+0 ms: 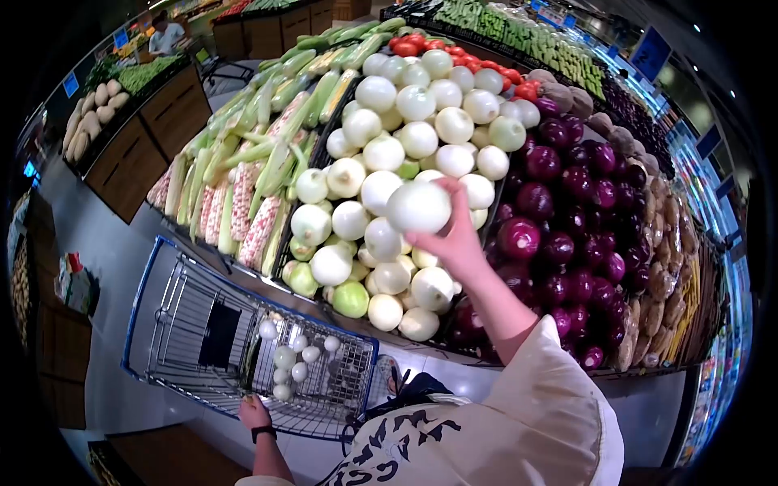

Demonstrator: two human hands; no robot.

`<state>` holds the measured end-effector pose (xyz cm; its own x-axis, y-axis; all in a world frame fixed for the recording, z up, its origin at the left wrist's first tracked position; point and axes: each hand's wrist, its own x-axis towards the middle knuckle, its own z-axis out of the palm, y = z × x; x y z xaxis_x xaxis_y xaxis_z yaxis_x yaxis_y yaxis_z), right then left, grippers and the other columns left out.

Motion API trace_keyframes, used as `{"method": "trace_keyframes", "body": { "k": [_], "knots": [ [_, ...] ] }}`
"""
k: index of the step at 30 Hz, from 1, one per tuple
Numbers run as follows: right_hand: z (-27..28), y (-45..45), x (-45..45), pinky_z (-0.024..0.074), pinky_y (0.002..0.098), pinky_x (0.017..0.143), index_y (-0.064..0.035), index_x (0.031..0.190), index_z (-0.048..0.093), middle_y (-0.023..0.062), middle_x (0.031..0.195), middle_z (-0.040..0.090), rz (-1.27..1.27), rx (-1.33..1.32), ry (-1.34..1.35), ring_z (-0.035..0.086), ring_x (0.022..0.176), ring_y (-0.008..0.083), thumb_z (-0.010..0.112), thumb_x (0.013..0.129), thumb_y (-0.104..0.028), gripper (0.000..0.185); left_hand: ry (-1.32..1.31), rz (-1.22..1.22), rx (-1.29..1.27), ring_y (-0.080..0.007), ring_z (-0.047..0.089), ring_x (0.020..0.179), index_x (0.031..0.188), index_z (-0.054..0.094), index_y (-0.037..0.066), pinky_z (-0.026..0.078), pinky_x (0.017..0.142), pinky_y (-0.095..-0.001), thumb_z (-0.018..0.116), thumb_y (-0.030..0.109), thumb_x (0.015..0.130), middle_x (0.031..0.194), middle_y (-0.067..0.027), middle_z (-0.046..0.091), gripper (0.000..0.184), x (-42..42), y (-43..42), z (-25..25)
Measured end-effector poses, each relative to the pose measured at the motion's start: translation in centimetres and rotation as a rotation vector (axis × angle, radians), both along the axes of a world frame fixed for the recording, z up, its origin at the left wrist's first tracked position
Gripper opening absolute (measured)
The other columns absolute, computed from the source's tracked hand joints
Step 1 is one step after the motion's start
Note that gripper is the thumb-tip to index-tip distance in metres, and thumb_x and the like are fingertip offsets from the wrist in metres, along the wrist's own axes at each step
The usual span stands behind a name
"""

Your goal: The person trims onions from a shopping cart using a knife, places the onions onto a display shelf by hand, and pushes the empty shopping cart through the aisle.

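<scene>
My right hand point(454, 227) is closed around a white onion point(419, 207), thumb below and fingers behind. It is held above a heap of white onions point(381, 154) in the display bin, several with greenish skins. Low on the left, my left hand point(255, 411), with a dark band at the wrist, is closed at the near side of the shopping cart point(166, 356). A long, slim dark thing point(253, 364) runs up from its fingers; I cannot make out its kind. Several white onions point(299, 372) lie inside the cart.
Corn point(241, 202) fills the bin on the left, and red onions point(559, 243) the bin on the right. Tomatoes point(413, 44) lie behind the white onions. Bagged brown produce point(660, 259) is at far right. Another person point(166, 36) stands at the upper left.
</scene>
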<state>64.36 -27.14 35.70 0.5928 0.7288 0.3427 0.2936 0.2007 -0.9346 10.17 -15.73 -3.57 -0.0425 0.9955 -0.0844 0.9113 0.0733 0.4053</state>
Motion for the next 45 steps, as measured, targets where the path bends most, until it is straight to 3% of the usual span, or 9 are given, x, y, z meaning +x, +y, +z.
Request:
{"method": "trace_keyframes", "body": {
  "k": [11,14,17,27,30,36,38,41,45],
  "knots": [
    [9.6,0.6,36.7,0.0510,0.0410,0.095,0.0008,0.133,0.048,0.0225,0.122,0.062,-0.657,-0.129,-0.646,0.063,0.111,0.0355,0.087,0.066,-0.031,0.084,-0.412,0.231,-0.085,-0.0362,0.061,0.069,0.084,0.056,-0.006,0.047,0.065,-0.0469,0.059,0.028,0.098,0.075,-0.0204,0.063,0.037,10.0,-14.7,-0.9],
    [8.7,3.3,39.6,0.0488,0.0430,0.100,-0.0031,0.138,0.045,0.0244,0.134,0.055,-0.708,-0.401,-0.554,0.059,0.119,0.0366,0.087,0.065,-0.031,0.089,-0.067,-0.014,-0.237,-0.0472,0.061,0.099,0.119,0.063,-0.003,0.048,0.083,-0.0530,0.045,0.044,0.100,0.110,-0.0307,0.065,0.053,9.4,-15.4,0.2],
    [5.9,6.9,42.2,0.0464,0.0432,0.105,-0.0055,0.143,0.041,0.0249,0.147,0.044,-0.843,-0.431,-0.568,0.056,0.125,0.0372,0.084,0.068,-0.029,0.090,-0.101,0.069,-0.222,-0.0475,0.060,0.102,0.123,0.060,-0.003,0.048,0.087,-0.0515,0.045,0.045,0.101,0.112,-0.0300,0.065,0.055,9.3,-16.0,0.8],
    [8.6,6.5,41.8,0.0501,0.0437,0.099,-0.0028,0.135,0.051,0.0200,0.133,0.060,-0.888,-1.007,-0.633,0.059,0.122,0.0365,0.072,0.086,-0.043,0.067,-0.188,0.120,-0.416,-0.0444,0.057,0.115,0.129,0.054,-0.006,0.044,0.098,-0.0462,0.049,0.042,0.100,0.125,-0.0308,0.060,0.057,8.4,-16.4,3.1],
    [8.6,6.4,41.7,0.0515,0.0426,0.093,-0.0066,0.129,0.058,0.0145,0.122,0.066,-1.193,-0.354,-0.833,0.063,0.111,0.0326,0.066,0.092,-0.039,0.050,-0.247,0.152,-0.202,-0.0399,0.059,0.092,0.109,0.056,-0.006,0.046,0.082,-0.0461,0.053,0.032,0.098,0.100,-0.0258,0.062,0.040,6.9,-15.5,0.8],
    [14.7,9.6,29.5,0.0497,0.0275,0.072,-0.0045,0.121,0.061,0.0045,0.088,0.067,-0.569,0.537,-0.581,0.061,0.079,0.0119,0.063,0.098,-0.025,0.030,-0.478,0.275,-0.040,-0.0262,0.059,0.053,0.082,0.059,-0.002,0.046,0.053,-0.0406,0.055,0.020,0.099,0.064,-0.0132,0.060,0.028,4.1,-9.6,3.3],
    [15.4,11.6,22.3,0.0466,0.0226,0.069,-0.0041,0.120,0.061,0.0011,0.089,0.066,-0.236,0.374,-0.600,0.057,0.078,0.0061,0.065,0.098,-0.023,0.029,-0.381,0.185,0.016,-0.0222,0.056,0.046,0.077,0.059,0.001,0.044,0.047,-0.0382,0.055,0.021,0.099,0.059,-0.0097,0.057,0.030,2.6,-6.4,5.7],
    [12.4,13.8,6.5,0.0437,0.0211,0.066,-0.0051,0.118,0.062,-0.0014,0.087,0.063,0.251,0.048,-0.624,0.055,0.076,0.0046,0.068,0.096,-0.023,0.029,-0.194,0.171,0.023,-0.0399,0.059,0.105,0.088,0.067,0.000,0.043,0.093,-0.0536,0.059,0.038,0.092,0.093,-0.0223,0.067,0.039,-3.0,-1.8,2.0],
    [4.0,14.9,-11.7,0.0473,0.0256,0.067,-0.0055,0.113,0.064,0.0026,0.086,0.065,0.923,-0.556,-0.643,0.059,0.074,0.0107,0.071,0.091,-0.022,0.028,0.032,-0.032,0.084,-0.0339,0.058,0.114,0.095,0.069,-0.001,0.033,0.109,-0.0481,0.065,0.039,0.087,0.105,-0.0180,0.069,0.041,-4.6,0.7,3.2]
  ]
}}
